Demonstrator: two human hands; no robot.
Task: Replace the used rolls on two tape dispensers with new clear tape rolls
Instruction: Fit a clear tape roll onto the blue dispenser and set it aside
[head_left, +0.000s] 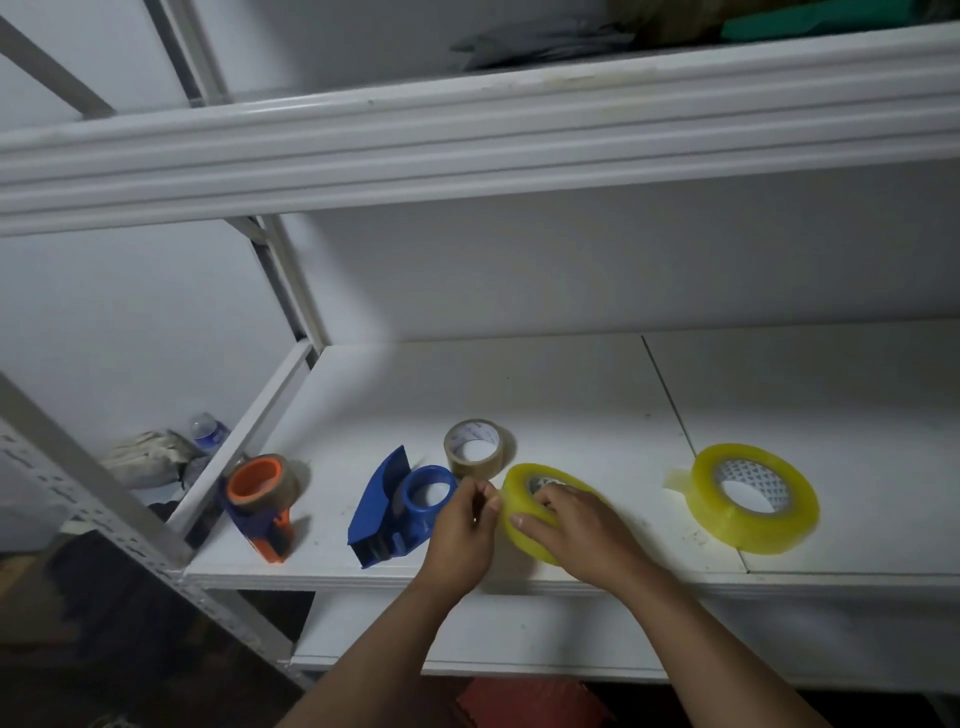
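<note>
Your right hand (569, 525) holds the new clear tape roll (524, 506) flat on the shelf (571, 395), just beside the empty blue dispenser (400, 512); your left hand (467, 519) pinches at the roll's rim, seemingly after the tape's free end; keep the roll pinned and peel slowly; the second new roll (756, 504) lies well apart to the right; the orange dispenser (262, 501) keeps its brown roll.
</note>
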